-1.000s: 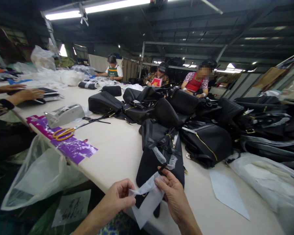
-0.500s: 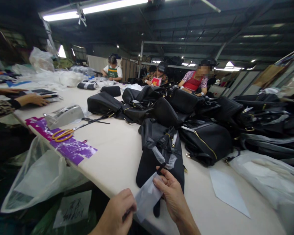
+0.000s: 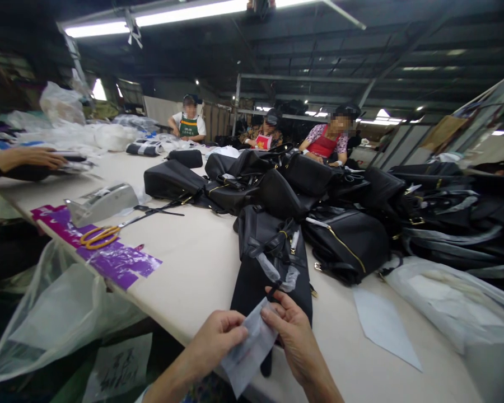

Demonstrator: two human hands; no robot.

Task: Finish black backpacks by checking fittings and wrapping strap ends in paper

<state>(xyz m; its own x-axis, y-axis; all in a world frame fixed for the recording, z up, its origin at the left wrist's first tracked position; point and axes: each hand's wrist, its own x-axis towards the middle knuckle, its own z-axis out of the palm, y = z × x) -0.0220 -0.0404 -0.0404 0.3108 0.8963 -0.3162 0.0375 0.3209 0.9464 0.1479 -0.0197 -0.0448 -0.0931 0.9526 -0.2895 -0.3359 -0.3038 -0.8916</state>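
Note:
Between my two hands is a small translucent white wrapping sheet (image 3: 247, 352), hanging just past the table's near edge. My left hand (image 3: 214, 341) pinches its left side between thumb and fingers. With closed fingertips, my right hand (image 3: 296, 333) grips the upper right of the sheet, where a thin black strap (image 3: 273, 291) comes out. Just behind my hands a black bag (image 3: 252, 280) lies on the table, with clear plastic wrap (image 3: 269, 267) on part of its straps and a gold zipper. Part of the strap under the sheet is hidden.
Beyond are heaped black bags (image 3: 277, 190). Yellow-handled scissors (image 3: 99, 237) and a tape dispenser (image 3: 105, 202) rest at left, by purple tape (image 3: 126, 263). A white sheet (image 3: 384, 324) and a plastic bag (image 3: 445, 313) lie right. A co-worker's hand (image 3: 29, 158) is at left; several people work behind.
My left hand has moved up and right along the sheet, and its thumb now lies on top. My right hand keeps its hold. The co-worker's hands at left have shifted left.

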